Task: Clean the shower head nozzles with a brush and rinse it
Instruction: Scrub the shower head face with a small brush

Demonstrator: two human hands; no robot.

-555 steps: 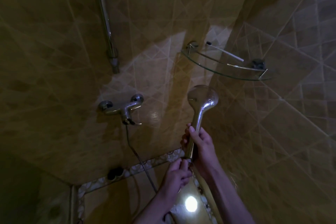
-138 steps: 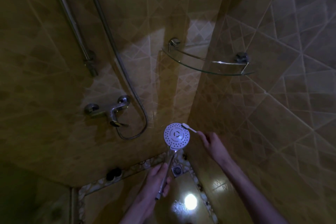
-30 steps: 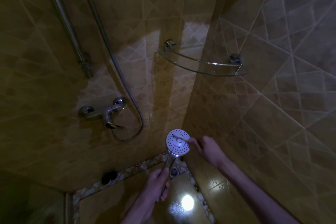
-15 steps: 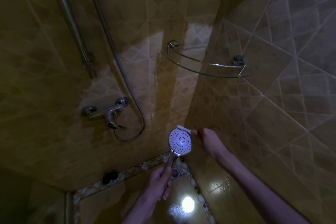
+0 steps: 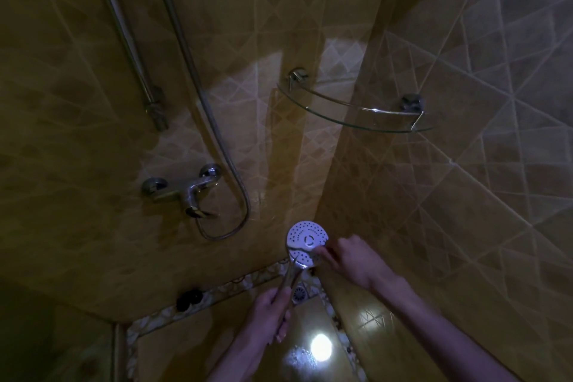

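The glass corner shelf (image 5: pixel 356 116) at upper right of centre carries nothing visible. The shower head (image 5: pixel 307 243) sits at lower centre of the frame, nozzle face toward the camera. The left hand (image 5: pixel 269 315) is wrapped closed around its metal handle from below. The right hand (image 5: pixel 353 260) reaches in from the lower right, fingers pinched on a white brush (image 5: pixel 305 247) laid across the nozzle face. The hose (image 5: pixel 217 139) loops beside the tap (image 5: pixel 183 192).
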